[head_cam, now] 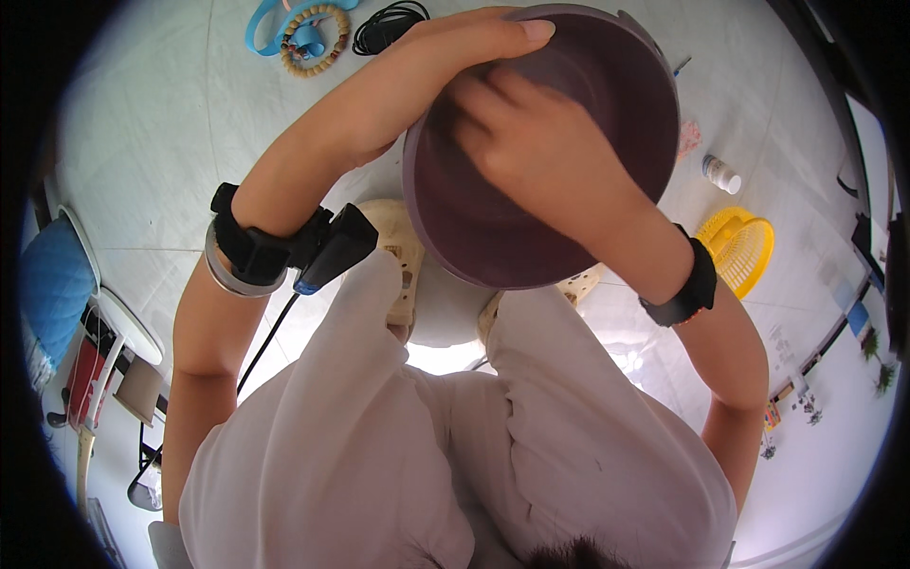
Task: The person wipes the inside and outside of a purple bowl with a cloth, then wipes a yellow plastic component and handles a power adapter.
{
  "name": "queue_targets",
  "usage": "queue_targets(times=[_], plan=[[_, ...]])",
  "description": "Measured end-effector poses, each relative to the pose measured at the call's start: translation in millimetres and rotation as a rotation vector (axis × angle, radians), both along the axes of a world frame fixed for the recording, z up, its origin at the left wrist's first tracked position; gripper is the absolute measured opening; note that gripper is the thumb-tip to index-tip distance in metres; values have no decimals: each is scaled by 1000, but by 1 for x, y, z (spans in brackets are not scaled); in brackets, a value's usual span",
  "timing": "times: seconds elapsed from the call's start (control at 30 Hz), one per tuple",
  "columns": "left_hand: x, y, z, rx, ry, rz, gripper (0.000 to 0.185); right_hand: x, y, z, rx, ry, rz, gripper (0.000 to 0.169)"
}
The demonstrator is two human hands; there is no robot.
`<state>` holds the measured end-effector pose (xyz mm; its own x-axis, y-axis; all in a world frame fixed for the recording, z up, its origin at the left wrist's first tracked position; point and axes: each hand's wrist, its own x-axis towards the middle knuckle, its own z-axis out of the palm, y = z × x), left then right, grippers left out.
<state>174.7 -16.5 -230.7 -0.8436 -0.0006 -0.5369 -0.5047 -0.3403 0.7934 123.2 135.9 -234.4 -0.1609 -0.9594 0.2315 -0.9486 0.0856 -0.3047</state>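
A purple plastic bucket (pixel 490 245) is tilted in front of me, its open mouth facing up towards me. My left hand (pixel 473 41) grips the far left part of its rim, with the thumb laid over the edge. Inside the bucket is my right hand (pixel 530 139), its fingers bent against or close to the inner left wall. Those fingertips are blurred and in dark shadow, so whether they hold anything cannot be seen. A black strap with a black device (pixel 334 245) sits on my left forearm, and another black strap (pixel 686 281) on my right wrist.
On the tiled floor beyond lie a beaded bracelet (pixel 315 41), a blue ribbon (pixel 264 32) and a coiled black cable (pixel 384 28). To the right are a small white bottle (pixel 721 174) and a yellow plastic basket (pixel 743 249). My beige clog (pixel 394 235) is below the bucket.
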Motion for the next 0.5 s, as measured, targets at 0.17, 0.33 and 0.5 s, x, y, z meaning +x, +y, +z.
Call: queue_targets(times=[0.17,0.33,0.5], plan=[[-11,1,25,2,-34,-30,47,22,9,2,75,-65,172,4],[-14,-12,43,173,48,-100,49,23,22,-1,255,-71,278,9],[-15,-21,40,127,14,-66,54,5,36,6,274,-234,169,21]])
